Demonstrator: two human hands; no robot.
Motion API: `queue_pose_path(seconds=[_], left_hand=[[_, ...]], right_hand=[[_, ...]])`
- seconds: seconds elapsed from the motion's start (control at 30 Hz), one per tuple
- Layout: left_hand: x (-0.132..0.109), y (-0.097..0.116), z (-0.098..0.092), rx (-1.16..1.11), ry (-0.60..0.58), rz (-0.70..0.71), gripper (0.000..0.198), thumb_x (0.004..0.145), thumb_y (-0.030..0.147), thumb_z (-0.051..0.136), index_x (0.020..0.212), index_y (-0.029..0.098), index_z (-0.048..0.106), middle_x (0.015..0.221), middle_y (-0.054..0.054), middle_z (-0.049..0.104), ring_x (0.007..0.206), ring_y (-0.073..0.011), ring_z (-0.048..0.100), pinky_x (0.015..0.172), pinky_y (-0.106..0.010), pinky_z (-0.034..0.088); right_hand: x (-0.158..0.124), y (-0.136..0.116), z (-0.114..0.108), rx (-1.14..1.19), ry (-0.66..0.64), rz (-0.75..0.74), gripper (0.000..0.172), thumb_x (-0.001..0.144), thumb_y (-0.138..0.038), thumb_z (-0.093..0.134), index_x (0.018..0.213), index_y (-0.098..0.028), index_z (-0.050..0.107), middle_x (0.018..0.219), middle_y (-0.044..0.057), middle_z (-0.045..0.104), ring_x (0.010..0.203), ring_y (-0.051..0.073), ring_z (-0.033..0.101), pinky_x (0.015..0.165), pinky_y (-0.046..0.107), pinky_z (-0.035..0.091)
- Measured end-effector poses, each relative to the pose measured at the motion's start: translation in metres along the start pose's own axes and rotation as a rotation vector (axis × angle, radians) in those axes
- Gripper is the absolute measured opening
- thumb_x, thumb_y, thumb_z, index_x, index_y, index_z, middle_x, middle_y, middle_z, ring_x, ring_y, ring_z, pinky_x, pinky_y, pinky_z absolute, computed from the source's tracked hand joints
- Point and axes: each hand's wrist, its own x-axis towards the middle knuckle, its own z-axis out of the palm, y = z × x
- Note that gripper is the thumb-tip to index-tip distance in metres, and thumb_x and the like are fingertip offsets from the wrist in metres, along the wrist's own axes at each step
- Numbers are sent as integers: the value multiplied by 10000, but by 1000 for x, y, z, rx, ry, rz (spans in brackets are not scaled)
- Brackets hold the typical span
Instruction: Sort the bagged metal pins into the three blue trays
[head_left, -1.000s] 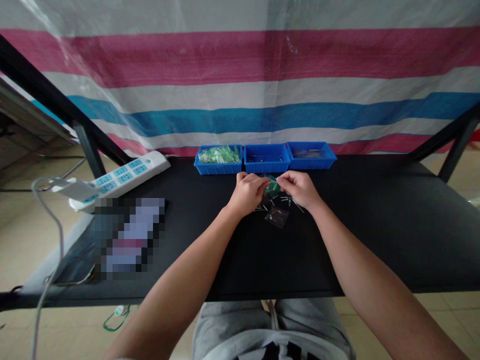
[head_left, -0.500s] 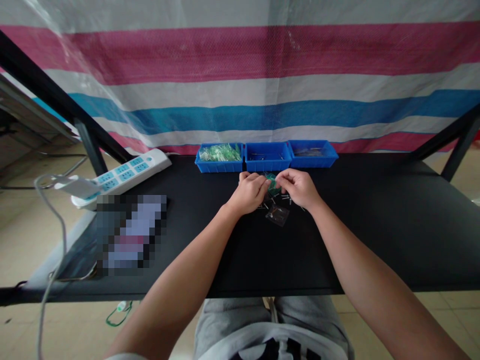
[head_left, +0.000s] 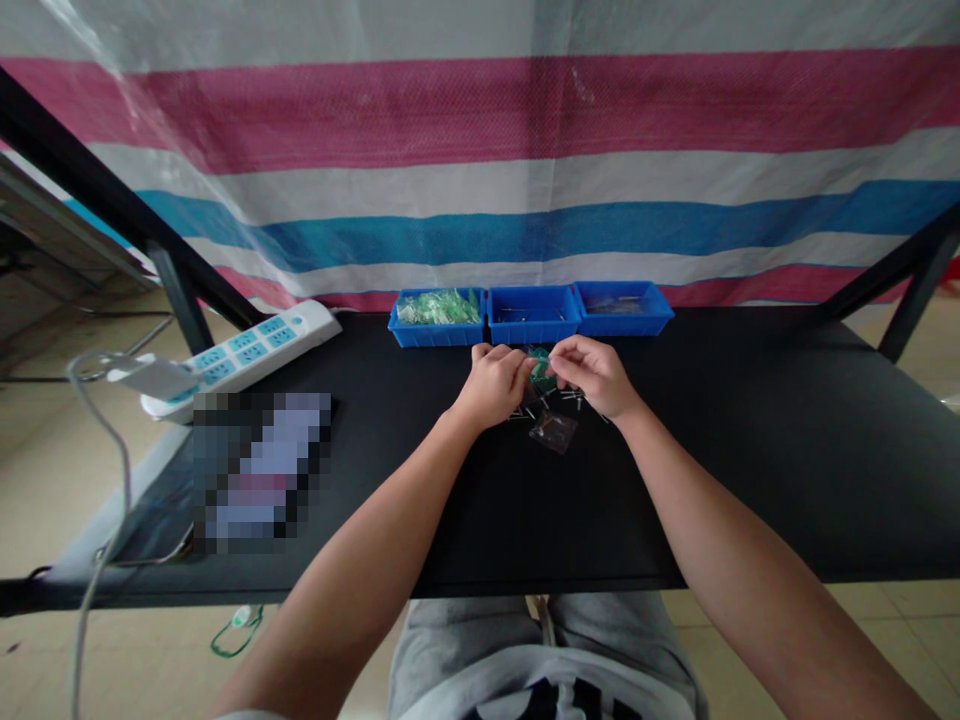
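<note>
My left hand [head_left: 496,384] is closed, its thumb and fingers pressed together at the left side of a crumpled green plastic piece [head_left: 539,369]. Facing it from the right, my right hand [head_left: 595,376] pinches with thumb and forefinger. Whatever sits in either pinch is too small or hidden to name. Beneath and around the fingers lie several thin metal pins [head_left: 574,397], partly covered by my hands. Just in front of them a small clear plastic bag [head_left: 553,432] lies flat on the black table [head_left: 555,520].
Behind my hands stand three blue bins: the left bin [head_left: 439,338] with green and clear plastic pieces, the middle bin [head_left: 533,329] with a few thin pins, the right bin [head_left: 626,325] with clear bags. A power strip [head_left: 247,350] and a pixelated phone-like object [head_left: 266,465] lie at left.
Both hands stay close together over the pins, with only slight finger movement. The whole view has shifted a little.
</note>
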Motion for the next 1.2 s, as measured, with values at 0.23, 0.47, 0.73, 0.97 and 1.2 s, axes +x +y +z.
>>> queue_pose_path(seconds=[0.23, 0.47, 0.73, 0.97, 1.2], left_hand=[[-1, 2, -2, -74, -25, 23, 440, 992, 359, 303, 688, 175, 563, 704, -25, 632, 777, -160, 572, 863, -373, 303], [-1, -8, -1, -81, 179, -168, 322, 975, 393, 371, 1003, 205, 630, 1012, -43, 701, 969, -194, 594, 901, -365, 325], [4, -19, 1, -83, 196, -348, 235, 930, 302, 440, 936, 206, 654, 1023, -55, 709, 1011, -225, 596, 925, -384, 384], [4, -23, 3, -55, 138, -401, 216, 896, 289, 465, 973, 214, 652, 1058, -59, 699, 1056, -243, 586, 956, -416, 397], [4, -27, 6, -31, 34, -422, 248, 852, 236, 473, 991, 206, 676, 1077, -78, 680, 1083, -253, 568, 960, -414, 432]], right_hand=[[0, 2, -5, 53, 3, 8, 291, 738, -451, 680, 704, -167, 628, 651, 23, 643, 530, 111, 519, 491, 245, 373], [4, 16, -15, 36, 81, -67, 403, 718, -441, 640, 1033, -189, 620, 1053, 97, 677, 666, 138, 547, 499, 250, 379], [12, 31, -23, 107, 115, 13, 627, 662, -376, 655, 1256, -235, 510, 1273, 120, 569, 693, 133, 555, 470, 242, 369], [14, 33, -22, 44, 259, 20, 630, 660, -393, 661, 1246, -210, 517, 862, 36, 670, 615, 135, 549, 462, 234, 351], [13, 32, -26, -500, 435, 15, 169, 704, -309, 579, 690, -166, 668, 648, 32, 664, 629, 164, 595, 659, 289, 447]])
